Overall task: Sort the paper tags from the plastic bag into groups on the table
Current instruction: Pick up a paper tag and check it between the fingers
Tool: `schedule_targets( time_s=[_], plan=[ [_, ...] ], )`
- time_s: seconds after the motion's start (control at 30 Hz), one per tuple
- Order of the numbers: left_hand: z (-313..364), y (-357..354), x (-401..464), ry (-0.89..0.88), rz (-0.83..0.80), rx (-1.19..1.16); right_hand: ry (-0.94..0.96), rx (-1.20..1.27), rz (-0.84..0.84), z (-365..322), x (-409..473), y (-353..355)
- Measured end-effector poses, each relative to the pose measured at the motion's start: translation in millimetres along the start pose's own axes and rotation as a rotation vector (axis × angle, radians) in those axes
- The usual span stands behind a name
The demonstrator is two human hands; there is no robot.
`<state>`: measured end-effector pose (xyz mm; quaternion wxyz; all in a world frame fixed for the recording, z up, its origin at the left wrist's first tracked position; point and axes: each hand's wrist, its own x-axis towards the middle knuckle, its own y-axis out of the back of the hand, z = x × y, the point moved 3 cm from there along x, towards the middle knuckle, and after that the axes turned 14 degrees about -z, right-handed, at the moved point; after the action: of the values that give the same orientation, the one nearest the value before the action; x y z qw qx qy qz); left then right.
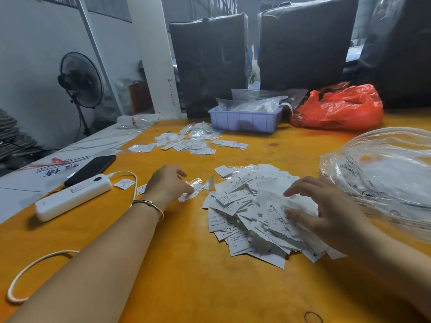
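- Bare forearms reach in from the near edge over a smooth orange table [186,287], the left wrist wearing a thin metal bangle [149,204].
- Left hand [166,184] rests on the tabletop with fingers curled, pinching a small clear, crinkly plastic sleeve [196,186] that lies flat just left of the heap.
- Right hand [326,210] lies spread over the big heap of paper tags [249,213], fingers straight and apart, pressing on the top slips; it grips nothing.
- These tags are small white rectangles with fine black print and size letters, piled loosely and overlapping at all angles in the middle of the table.
- Just right of the heap a large clear plastic bag [384,178] lies open, glossy and wrinkled, printed with dark text.
- Farther back, a smaller scatter of tags and clear sleeves [186,142] lies flat, well apart from the heap.
- Behind that stand a lilac ribbed plastic tray [245,122] holding clear packets, and beside it a crumpled red plastic bag [338,108].
- At the left lie a white rounded power bank [72,197] with a white cable [30,271], and a black phone [91,170] touching it.
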<state>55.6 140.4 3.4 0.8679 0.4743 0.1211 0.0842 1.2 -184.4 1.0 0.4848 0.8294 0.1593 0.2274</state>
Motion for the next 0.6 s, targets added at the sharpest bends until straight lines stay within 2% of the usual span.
schedule_targets(
  time_s=[0.13, 0.23, 0.33, 0.4, 0.5, 0.6],
  plan=[
    [9.6, 1.4, -4.4, 0.030, 0.055, 0.157, -0.014, -0.033, -0.061, 0.3, 0.8, -3.5],
    [33.8, -4.9, -15.4, -0.166, 0.086, 0.059, -0.032, -0.012, -0.063, 0.9, 1.6, -5.8],
    [73.9, -21.4, -36.0, -0.474, -0.066, -0.072, -0.030, 0.010, -0.033, 2.6, 3.2, -7.6],
    [99.1, -35.2, -52.4, -0.625, -0.220, 0.012, -0.030, 0.049, -0.019, 3.6, 4.8, -7.5],
    [122.4, -51.3, -68.7, -0.735, -0.339, 0.190, -0.014, 0.141, -0.003, 4.0, 6.5, -6.7],
    [130.3, -63.8, -75.6, -0.774, -0.335, 0.279, -0.013, 0.188, 0.020, 2.6, 7.5, -5.0]
  ],
)
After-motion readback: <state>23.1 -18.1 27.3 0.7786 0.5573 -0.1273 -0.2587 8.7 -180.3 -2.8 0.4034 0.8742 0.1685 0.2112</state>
